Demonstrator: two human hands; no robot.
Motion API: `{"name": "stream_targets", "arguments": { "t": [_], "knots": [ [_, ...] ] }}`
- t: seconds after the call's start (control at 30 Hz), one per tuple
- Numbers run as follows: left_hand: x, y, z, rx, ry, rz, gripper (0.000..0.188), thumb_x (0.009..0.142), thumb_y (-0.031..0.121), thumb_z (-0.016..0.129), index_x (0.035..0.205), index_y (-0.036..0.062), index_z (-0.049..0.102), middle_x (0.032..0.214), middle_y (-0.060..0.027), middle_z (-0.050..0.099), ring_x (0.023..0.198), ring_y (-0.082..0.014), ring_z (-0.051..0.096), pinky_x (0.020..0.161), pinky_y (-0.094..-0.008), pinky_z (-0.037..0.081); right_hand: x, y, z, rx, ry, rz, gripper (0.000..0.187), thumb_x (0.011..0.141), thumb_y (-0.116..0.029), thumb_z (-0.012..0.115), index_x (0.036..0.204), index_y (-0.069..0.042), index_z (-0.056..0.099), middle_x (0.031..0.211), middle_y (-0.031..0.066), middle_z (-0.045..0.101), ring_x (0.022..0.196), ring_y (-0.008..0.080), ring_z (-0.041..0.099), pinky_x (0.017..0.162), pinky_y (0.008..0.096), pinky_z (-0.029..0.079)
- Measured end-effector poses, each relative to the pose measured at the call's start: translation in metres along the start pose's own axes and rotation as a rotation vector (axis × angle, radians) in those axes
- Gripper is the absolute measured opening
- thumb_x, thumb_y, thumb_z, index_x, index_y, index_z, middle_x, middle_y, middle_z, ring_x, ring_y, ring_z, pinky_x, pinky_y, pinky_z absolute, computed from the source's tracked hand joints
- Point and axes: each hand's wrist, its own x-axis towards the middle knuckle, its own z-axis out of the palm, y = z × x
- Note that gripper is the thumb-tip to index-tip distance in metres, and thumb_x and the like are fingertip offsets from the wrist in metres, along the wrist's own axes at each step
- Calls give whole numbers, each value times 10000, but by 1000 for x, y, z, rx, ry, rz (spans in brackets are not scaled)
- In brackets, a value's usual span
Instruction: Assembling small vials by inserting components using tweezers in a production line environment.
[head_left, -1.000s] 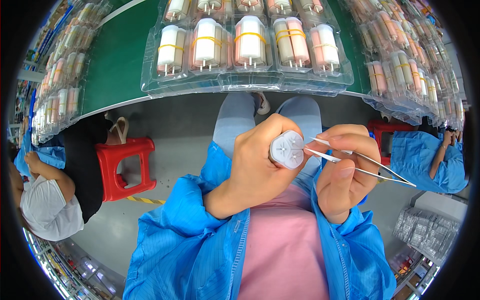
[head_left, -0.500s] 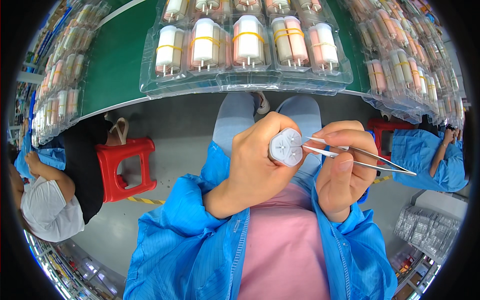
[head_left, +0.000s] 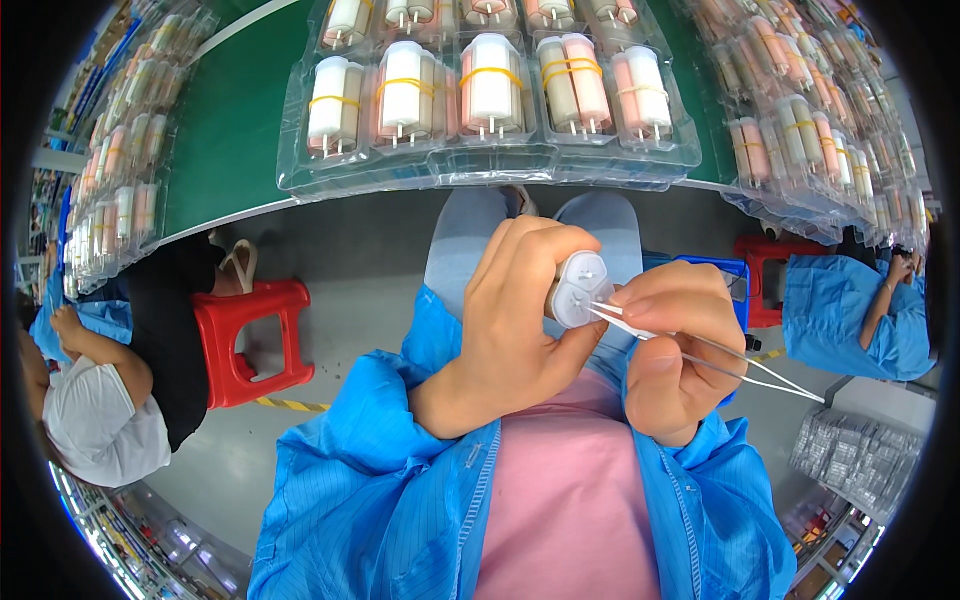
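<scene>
My left hand (head_left: 500, 330) is wrapped round a bundle of tubes with a pale, three-lobed end (head_left: 574, 296). That end faces up and to the right, and the bundle's body is mostly hidden in my palm. Between the thumb and fingers of my right hand (head_left: 685, 345) is a pair of metal tweezers (head_left: 622, 325) with white tips. The tips are close together at the lower right of the lobed end, by a small pin. Whether they grip the pin is too small to tell.
A clear plastic tray (head_left: 490, 170) of banded white, pink and grey tube bundles overhangs the green table's (head_left: 225, 130) front edge. Stacked trays (head_left: 810, 150) stand at both sides. Red stools (head_left: 255, 345) flank me, with co-workers seated left and right.
The lobed end has turned and shifted slightly up and right in my left hand. The tweezers' tips have drawn together against it, and their rear end has dipped.
</scene>
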Motion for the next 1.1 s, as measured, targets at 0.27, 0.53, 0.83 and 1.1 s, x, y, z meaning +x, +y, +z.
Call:
{"name": "stream_targets", "arguments": {
  "t": [0.27, 0.53, 0.83, 1.1],
  "knots": [
    [-1, -1, 0, 41, 6, 43, 475, 593, -15, 711, 1031, 18, 531, 901, -158, 549, 753, -336, 522, 624, -385, 415, 2, 1, 1, -39, -47, -36, 161, 793, -98, 717, 898, 13, 665, 857, 137, 667, 727, 253, 639, 613, 307, 501],
    [0, -1, -1, 65, 13, 71, 451, 605, -5, 713, 1020, 18, 537, 887, -155, 544, 729, -323, 511, 604, -378, 402, 4, 1, 1, -77, -72, -42, 165, 769, -86, 730, 883, 14, 663, 827, 138, 663, 696, 262, 635, 597, 313, 494],
    [0, 1, -1, 42, 15, 56, 429, 607, -2, 712, 999, 21, 540, 865, -145, 541, 723, -323, 510, 605, -380, 402, 5, -1, 0, -92, -93, -34, 180, 775, -114, 733, 887, 10, 666, 827, 138, 662, 690, 262, 632, 592, 312, 497],
    [-2, 1, 0, -10, -24, 32, 423, 613, -3, 708, 995, 6, 528, 858, -149, 529, 726, -332, 511, 613, -387, 407, 5, -1, -1, -95, -101, -27, 175, 768, -99, 738, 886, 8, 666, 837, 139, 664, 693, 256, 632, 594, 308, 501]
  ]
}}
